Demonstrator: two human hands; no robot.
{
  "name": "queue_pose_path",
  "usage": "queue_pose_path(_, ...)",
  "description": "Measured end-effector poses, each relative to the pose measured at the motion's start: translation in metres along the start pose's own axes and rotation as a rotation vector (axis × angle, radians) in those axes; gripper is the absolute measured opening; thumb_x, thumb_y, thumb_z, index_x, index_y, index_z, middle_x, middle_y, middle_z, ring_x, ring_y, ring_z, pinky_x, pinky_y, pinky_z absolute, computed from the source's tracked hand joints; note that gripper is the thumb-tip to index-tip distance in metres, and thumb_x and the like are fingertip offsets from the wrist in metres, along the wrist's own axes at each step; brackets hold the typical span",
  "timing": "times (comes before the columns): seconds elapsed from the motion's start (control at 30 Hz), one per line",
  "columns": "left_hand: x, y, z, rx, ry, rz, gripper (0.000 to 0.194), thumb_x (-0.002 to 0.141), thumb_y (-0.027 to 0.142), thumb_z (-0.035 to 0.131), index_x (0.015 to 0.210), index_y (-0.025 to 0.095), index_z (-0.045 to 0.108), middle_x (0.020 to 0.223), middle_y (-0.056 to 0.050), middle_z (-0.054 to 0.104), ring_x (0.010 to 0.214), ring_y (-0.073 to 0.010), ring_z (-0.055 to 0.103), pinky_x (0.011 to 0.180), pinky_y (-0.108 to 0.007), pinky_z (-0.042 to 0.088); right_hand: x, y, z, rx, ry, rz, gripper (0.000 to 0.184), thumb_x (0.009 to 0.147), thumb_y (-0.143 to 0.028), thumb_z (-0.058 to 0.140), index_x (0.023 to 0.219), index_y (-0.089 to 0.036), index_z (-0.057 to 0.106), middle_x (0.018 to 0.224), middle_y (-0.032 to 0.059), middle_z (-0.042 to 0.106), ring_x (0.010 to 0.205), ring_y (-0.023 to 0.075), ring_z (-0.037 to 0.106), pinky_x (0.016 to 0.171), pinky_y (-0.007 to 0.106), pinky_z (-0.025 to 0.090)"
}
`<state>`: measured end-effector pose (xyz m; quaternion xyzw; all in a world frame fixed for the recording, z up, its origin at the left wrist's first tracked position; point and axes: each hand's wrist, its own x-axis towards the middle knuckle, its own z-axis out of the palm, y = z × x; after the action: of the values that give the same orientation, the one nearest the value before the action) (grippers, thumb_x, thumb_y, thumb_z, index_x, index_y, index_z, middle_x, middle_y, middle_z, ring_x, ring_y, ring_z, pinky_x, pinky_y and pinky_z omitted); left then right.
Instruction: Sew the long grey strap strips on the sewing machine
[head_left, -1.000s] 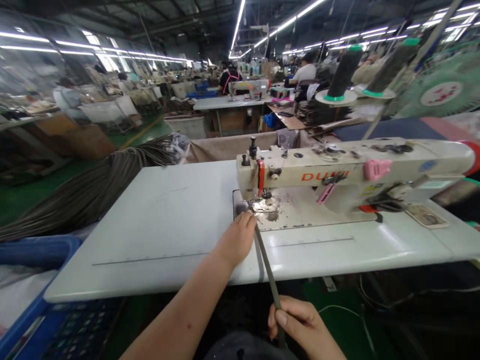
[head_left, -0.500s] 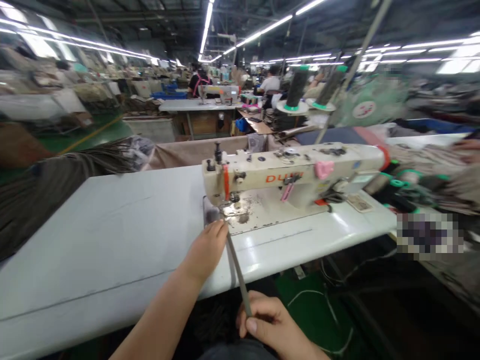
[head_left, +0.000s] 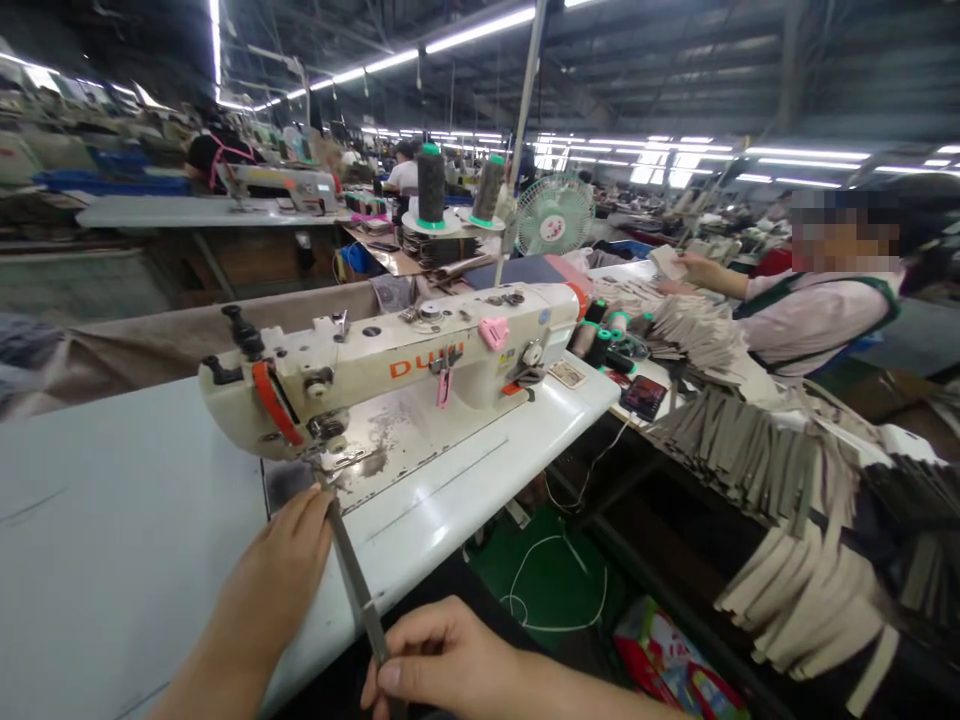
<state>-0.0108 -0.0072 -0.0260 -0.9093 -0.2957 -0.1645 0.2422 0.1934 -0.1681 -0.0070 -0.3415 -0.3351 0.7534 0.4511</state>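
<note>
1. The view has turned toward the right. A co-worker [head_left: 817, 315] at the next table and the hanging light strips [head_left: 814, 585] are now seen more fully. Both hands keep their places along the dark strip [head_left: 349, 555], so it remains stretched between them.
2. The right hand [head_left: 450, 655] is closed narrow, with the strip pinched between thumb and fingers, beyond the near edge of the sewing table [head_left: 97, 560].
3. The left hand [head_left: 277, 575] lies low on the table, its fingers together and their tips at the strip. If they pinch it or only press it, I cannot tell.
4. The strip runs from beside the needle area of the sewing machine [head_left: 480, 385], over the near edge, to the right hand. Its far end is hidden.
</note>
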Motion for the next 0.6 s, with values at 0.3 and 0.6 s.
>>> queue_pose_path(0.3,-0.0010,0.0001,0.0043,0.019,-0.005,-0.013,0.038,0.091,0.003,0.043,0.110,0.013,0.075,0.124,-0.017,0.070,0.122,-0.0327,0.065,0.109,-0.049,0.054,-0.0054,-0.0029,-0.0013,0.019,-0.014,-0.004,0.041,0.078,-0.049,0.089,0.085,-0.010,0.081,0.074,0.0042,0.072,0.065,0.0109,0.066,0.067,0.023,0.052)
queue_pose_path(0.6,-0.0027,-0.0006,0.0043,0.011,0.006,-0.003,0.037,0.090,0.002,0.044,0.106,0.013,0.075,0.124,-0.017,0.070,0.123,-0.0329,0.064,0.108,-0.048,0.054,-0.0045,-0.0031,-0.0021,0.006,-0.010,-0.009,0.041,0.077,-0.051,0.089,0.081,-0.011,0.082,0.074,0.0045,0.073,0.066,0.0126,0.066,0.067,0.025,0.052)
